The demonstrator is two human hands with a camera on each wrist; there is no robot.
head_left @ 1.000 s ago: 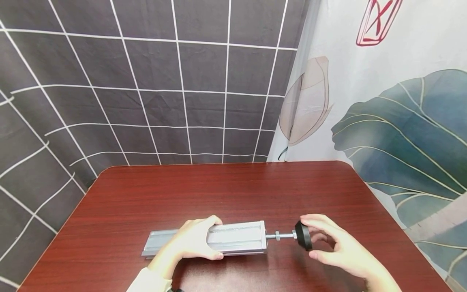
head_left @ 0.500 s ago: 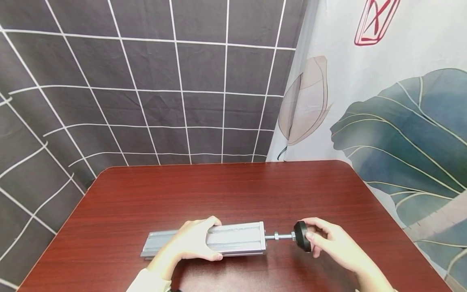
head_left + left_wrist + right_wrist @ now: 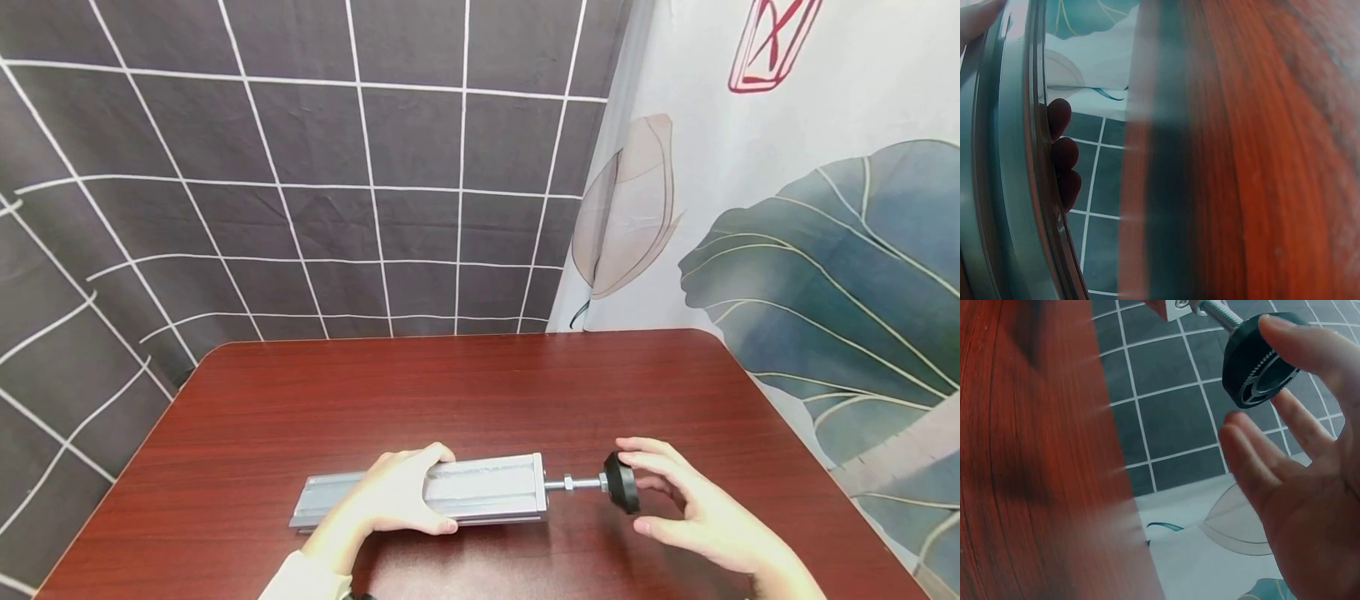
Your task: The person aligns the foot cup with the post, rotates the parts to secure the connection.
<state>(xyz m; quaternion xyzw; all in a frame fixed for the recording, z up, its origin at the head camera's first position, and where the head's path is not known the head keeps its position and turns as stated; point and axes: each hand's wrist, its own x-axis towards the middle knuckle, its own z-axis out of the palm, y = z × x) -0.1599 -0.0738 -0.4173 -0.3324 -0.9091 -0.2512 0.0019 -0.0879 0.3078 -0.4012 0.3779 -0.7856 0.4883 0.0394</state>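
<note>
My left hand grips a silver aluminium profile across its width, and its fingertips curl round the far side in the left wrist view. A threaded rod with hex nuts sticks out of the profile's right end plate. On the rod's outer end sits a black levelling foot, its hollow, toothed underside turned towards my right palm in the right wrist view. My right hand is spread around that foot, the thumb at its rim and the other fingers extended and loose beside it.
Beneath the profile lies a red-brown wood-grain table. A dark curtain with white grid lines hangs behind it. To the right hangs a white curtain with leaf prints.
Half a second ago my right thumb and fingers pinched the levelling foot; now they are spread apart, as one second ago. My left hand and the profile stay in place.
</note>
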